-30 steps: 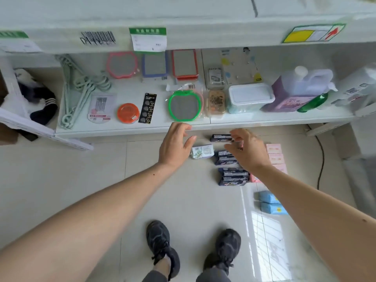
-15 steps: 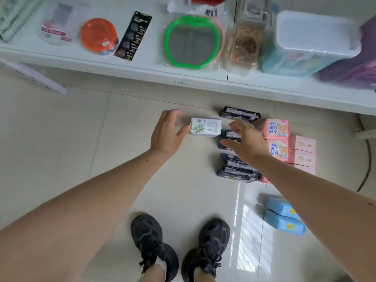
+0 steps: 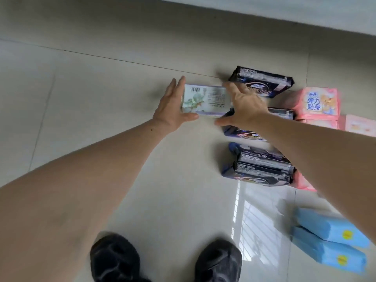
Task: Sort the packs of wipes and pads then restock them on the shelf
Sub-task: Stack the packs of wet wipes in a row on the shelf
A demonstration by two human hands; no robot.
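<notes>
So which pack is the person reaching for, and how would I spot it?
Start from the column of dark packs on the floor tiles and look to its left at the far end. Between the left hand and right hand sits a white and green pack. It is the only pale, barcode-up pack there.

Both forearms are bare to the frame edge, with no sleeves, watch or rings showing on the left hand [image 3: 173, 107] or right hand [image 3: 244, 106]. The feet wear black mesh sneakers [image 3: 116, 259].

Glossy floor tiles [image 3: 122, 180]; shiny plastic packs [image 3: 262, 171].
</notes>
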